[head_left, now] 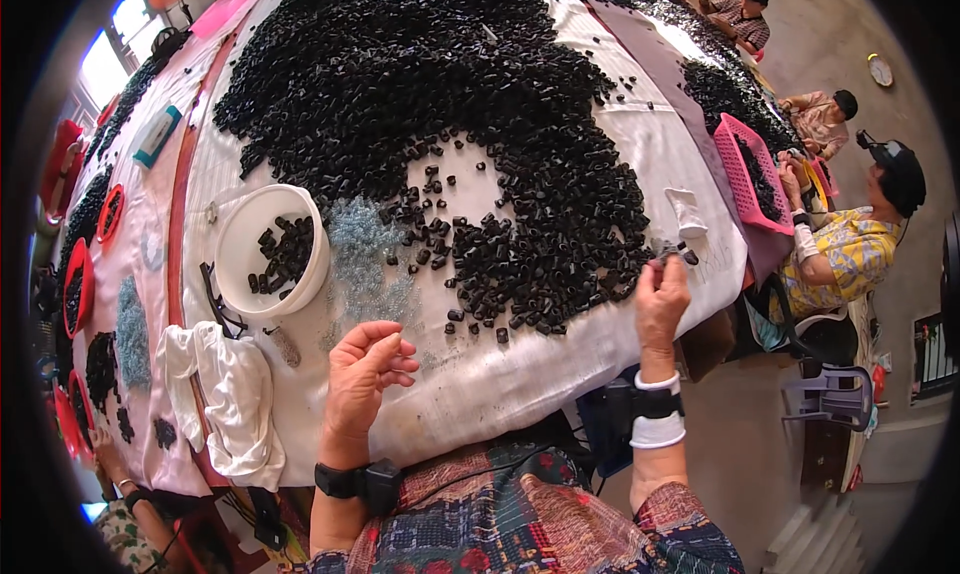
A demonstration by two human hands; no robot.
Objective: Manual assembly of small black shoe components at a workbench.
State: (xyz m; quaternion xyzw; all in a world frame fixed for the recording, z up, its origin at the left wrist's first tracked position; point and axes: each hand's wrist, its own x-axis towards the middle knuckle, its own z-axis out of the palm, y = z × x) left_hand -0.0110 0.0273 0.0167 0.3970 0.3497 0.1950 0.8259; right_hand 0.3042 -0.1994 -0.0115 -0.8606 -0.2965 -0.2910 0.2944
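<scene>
My left hand (366, 376) hovers over the near table edge, thumb and forefinger pinched and the other fingers curled; anything between them is too small to make out. On the right, my right hand (662, 299) is closed at the fingertips beside a small black part (689, 256) and a greyish clump; what it grips is unclear. Ahead spreads a large heap of short black tubular parts (400, 84), with a looser cluster (545, 264) between my hands. Next to a white bowl (318, 264) holding some black parts lies a pile of clear bluish rings (368, 244).
A crumpled white cloth (235, 404) and dark eyeglasses (218, 304) lie left on the white-covered table (500, 384). A small white packet (686, 214) is at right, near a pink basket (745, 174). Co-workers (850, 254) sit along the right; another person's arm (130, 489) shows lower left.
</scene>
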